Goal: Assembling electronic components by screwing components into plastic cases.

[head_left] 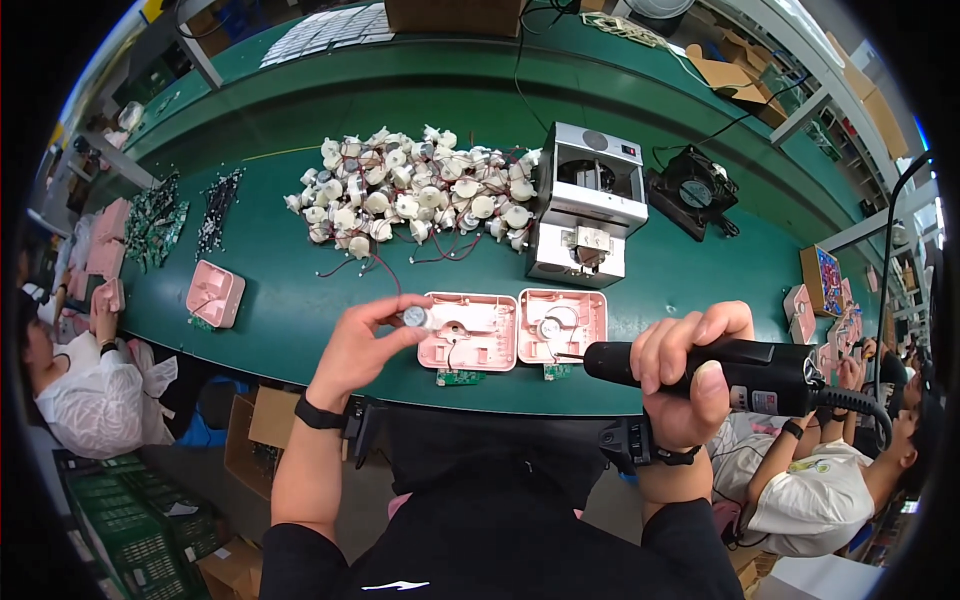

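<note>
My left hand (357, 343) pinches a small motor (415, 317) with a silver round end and a red wire, held over the left edge of a pink plastic housing (487, 352). Beside that housing lies a second pink housing (590, 308) with a round white part and wires inside. Green circuit boards (460, 378) hang on wires at the near edges of both. Wrapped in my right hand (690, 370) is a black electric screwdriver (775, 376), its cord running off to the right. The bit points left, close to the second housing's lower right corner.
A heap of white-capped motors (410, 195) lies beyond the housings, next to a silver screw feeder (590, 205) and a black fan (695, 192). Another pink housing (217, 293) and circuit boards (157, 225) are leftward. Co-workers (100, 385) sit on both sides.
</note>
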Demonstrator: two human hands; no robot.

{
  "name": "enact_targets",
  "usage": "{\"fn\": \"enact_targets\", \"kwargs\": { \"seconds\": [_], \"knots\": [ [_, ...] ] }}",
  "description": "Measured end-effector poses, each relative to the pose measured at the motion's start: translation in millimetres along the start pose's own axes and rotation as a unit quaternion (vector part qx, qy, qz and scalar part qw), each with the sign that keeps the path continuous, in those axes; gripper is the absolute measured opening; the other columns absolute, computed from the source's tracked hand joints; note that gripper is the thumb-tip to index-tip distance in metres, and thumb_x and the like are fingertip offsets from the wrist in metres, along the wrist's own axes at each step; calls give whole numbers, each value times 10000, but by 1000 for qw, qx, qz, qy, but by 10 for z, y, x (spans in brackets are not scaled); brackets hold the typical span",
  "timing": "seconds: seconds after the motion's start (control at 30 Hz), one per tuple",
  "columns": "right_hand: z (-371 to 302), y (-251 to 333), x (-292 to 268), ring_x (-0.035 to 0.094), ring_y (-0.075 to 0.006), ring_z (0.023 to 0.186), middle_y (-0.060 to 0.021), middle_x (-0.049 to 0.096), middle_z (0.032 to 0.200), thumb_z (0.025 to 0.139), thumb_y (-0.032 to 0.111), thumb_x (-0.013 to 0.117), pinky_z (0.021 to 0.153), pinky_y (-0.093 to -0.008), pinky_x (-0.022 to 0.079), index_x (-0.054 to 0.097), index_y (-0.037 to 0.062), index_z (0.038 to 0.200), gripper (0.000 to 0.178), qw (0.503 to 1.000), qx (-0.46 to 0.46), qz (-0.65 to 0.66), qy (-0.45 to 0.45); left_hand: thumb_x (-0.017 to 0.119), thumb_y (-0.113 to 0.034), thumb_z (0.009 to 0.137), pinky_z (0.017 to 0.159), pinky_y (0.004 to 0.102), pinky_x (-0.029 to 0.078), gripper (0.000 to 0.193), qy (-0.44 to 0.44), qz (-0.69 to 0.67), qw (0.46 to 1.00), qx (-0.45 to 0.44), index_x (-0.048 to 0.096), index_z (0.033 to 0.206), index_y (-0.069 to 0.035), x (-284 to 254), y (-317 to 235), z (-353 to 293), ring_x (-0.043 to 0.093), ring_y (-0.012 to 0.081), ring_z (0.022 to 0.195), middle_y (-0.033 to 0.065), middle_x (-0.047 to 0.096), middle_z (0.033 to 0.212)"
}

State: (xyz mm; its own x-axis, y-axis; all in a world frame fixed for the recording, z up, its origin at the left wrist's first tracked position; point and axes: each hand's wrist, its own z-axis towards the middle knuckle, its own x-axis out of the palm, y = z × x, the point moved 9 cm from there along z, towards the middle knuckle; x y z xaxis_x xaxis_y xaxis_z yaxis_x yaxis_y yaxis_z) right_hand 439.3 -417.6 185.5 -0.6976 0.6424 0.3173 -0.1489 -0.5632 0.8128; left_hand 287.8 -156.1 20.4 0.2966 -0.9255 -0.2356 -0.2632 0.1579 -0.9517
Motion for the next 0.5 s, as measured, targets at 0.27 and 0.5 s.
{"fn": "enact_targets", "kwargs": {
  "seconds": [0.27, 0.5],
  "knots": [
    [-50, -22, -5, 507, -149, 532, -36, 520, 715, 939, 298, 664, 539, -312, 452, 421, 75, 1079, 358, 1000, 10, -7, -3, 822, -86, 789, 969, 356, 494, 319, -21, 138, 985, 99, 756, 1101, -92, 425, -291, -111, 654, 244, 1093, 75, 684, 1143],
    [-61, -35, 49, 508, -150, 534, -34, 523, 712, 930, 304, 672, 548, -313, 458, 422, 80, 1081, 367, 1000, 20, -13, 8, 864, -160, 693, 1018, 426, 444, 367, -92, 306, 911, 262, 754, 1037, -92, 502, -343, -84, 590, 266, 1161, 56, 674, 1104]
  ]
}}
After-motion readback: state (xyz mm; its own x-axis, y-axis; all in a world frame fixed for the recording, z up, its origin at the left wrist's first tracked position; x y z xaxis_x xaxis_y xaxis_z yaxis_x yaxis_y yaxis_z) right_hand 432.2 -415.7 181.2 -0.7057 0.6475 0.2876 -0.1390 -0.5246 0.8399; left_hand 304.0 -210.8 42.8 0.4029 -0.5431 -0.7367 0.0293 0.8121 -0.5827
